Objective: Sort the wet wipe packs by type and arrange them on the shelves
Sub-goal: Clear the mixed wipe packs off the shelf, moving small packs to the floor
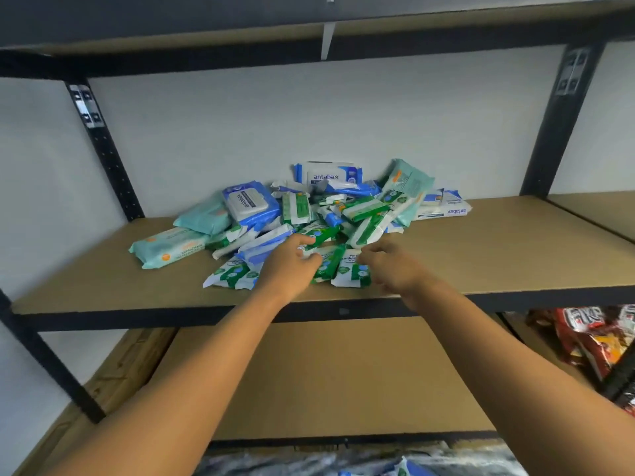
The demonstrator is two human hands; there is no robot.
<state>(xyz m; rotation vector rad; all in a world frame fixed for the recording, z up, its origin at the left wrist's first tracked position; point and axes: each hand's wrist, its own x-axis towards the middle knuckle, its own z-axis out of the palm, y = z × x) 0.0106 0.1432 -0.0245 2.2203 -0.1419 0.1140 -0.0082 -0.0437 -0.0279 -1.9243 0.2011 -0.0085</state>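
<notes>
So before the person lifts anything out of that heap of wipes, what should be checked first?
1. Types sorted: not ok, the pile mixes blue, green and teal packs.
2. Left hand grip: ok, fingers curl round a green-and-white pack.
3. Right hand grip: cannot tell, blurred.
4. Room on the shelf: ok, bare board shows either side of the pile.
5. Lower shelf: ok, bare board shows.

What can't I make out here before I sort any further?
Head view only:
- Pile: the lower packs are buried under the upper ones, so their types can't be counted.
- Right hand: its back hides the fingertips; grip unclear.
- Green pack in the left hand: label blurred and partly covered by fingers.
- Bottom-edge packs: cut off, blurred.
- Red bags: cut by the frame edge.
</notes>
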